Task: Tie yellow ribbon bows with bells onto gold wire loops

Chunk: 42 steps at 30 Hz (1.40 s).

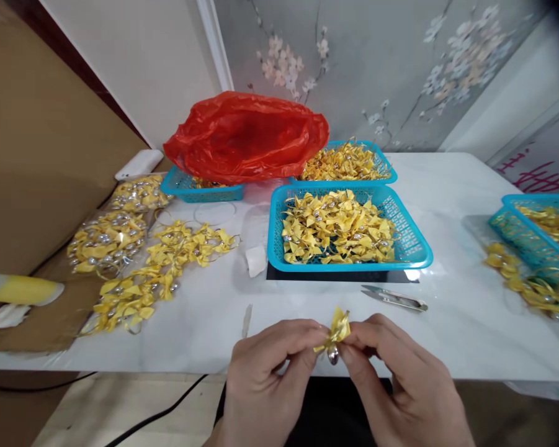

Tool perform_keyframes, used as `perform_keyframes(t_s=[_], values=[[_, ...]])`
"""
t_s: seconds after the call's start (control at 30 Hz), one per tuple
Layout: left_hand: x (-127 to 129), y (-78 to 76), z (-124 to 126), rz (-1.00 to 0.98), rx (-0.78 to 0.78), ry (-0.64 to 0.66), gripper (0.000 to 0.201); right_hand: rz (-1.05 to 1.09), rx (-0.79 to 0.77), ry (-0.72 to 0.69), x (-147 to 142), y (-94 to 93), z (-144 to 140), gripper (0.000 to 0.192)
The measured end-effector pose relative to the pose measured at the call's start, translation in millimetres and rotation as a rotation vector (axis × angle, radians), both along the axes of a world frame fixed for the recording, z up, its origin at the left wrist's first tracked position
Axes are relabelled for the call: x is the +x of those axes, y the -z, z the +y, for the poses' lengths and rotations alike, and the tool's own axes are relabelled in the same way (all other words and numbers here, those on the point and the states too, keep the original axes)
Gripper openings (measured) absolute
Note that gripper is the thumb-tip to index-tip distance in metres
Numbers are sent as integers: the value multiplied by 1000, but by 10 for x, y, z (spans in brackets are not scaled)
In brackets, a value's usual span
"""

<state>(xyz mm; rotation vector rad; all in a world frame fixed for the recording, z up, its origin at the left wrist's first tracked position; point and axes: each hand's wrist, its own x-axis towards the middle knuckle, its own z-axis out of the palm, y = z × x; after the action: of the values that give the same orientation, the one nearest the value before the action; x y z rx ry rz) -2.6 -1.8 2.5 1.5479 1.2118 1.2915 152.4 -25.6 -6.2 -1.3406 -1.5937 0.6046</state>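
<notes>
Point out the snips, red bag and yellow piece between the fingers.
Snips (401, 300), head view: metal handle.
Red bag (246, 135), head view: inside, through its open mouth.
Yellow piece (339, 328), head view: ribbon above the silver bead.

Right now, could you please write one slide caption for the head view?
Left hand and right hand pinch a shiny yellow ornament with a silver bead, before a blue plastic basket.

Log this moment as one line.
hands: left and right pinching yellow ornament | snips: on table | front basket: holding similar ornaments
</notes>
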Motion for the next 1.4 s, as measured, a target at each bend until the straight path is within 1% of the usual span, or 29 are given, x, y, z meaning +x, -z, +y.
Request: perform_keyframes(t_s=[0.07, 0.13, 0.2, 0.23, 0.27, 0.33, 0.4, 0.43, 0.47, 0.5, 0.53, 0.63, 0.67, 0.73, 0.8, 0.9, 1.07, 1.17, 1.27, 1.4], values=[[4, -1, 16, -2, -6, 11, 43, -19, -10, 40, -16, 19, -15, 10], [11, 3, 31, -2, -9, 35, 42, -54, -26, 116, -36, 37, -45, 7], [16, 12, 44, -3, -7, 48, 41, -106, -29, 187, -35, 42, -77, 12], [16, 17, 52, -5, -7, 47, 41, -137, -24, 198, -14, 37, -85, 16], [13, 22, 61, -5, -10, 50, 40, -170, -15, 184, 23, 27, -83, 19], [-4, 23, 85, -9, -29, 71, 39, -234, 36, 82, 148, -10, -40, 22], [-32, 7, 113, -13, -69, 113, 36, -265, 108, -28, 301, -57, 57, 19], [-48, -9, 127, -8, -93, 131, 33, -255, 122, -31, 368, -80, 121, 16], [-62, -30, 140, -1, -119, 148, 30, -205, 86, -29, 416, -98, 189, 14], [-74, -54, 151, 5, -150, 164, 26, -119, 5, -65, 443, -111, 255, 14], [-81, -80, 158, 3, -188, 184, 22, -9, -115, -113, 445, -116, 317, 16], [-83, -149, 166, -96, -335, 249, 14, 399, -529, -383, 344, -88, 436, 27], [-80, -164, 164, -147, -390, 262, 13, 541, -629, -456, 294, -71, 452, 28], [-75, -184, 161, -235, -476, 266, 13, 776, -734, -528, 205, -39, 458, 30], [-77, -188, 159, -276, -519, 267, 12, 889, -765, -542, 149, -24, 450, 31], [-89, -171, 158, -307, -552, 280, 12, 904, -761, -552, 122, -22, 440, 31], [-103, -94, 148, -433, -643, 329, 11, 938, -709, -527, 118, -2, 438, 29], [-109, -54, 133, -483, -640, 366, 12, 992, -682, -479, 126, 23, 460, 28], [-109, -47, 120, -542, -655, 397, 13, 1083, -664, -403, 142, 29, 490, 27], [-77, -74, 121, -615, -703, 372, 14, 1172, -672, -331, 140, -2, 488, 24]])
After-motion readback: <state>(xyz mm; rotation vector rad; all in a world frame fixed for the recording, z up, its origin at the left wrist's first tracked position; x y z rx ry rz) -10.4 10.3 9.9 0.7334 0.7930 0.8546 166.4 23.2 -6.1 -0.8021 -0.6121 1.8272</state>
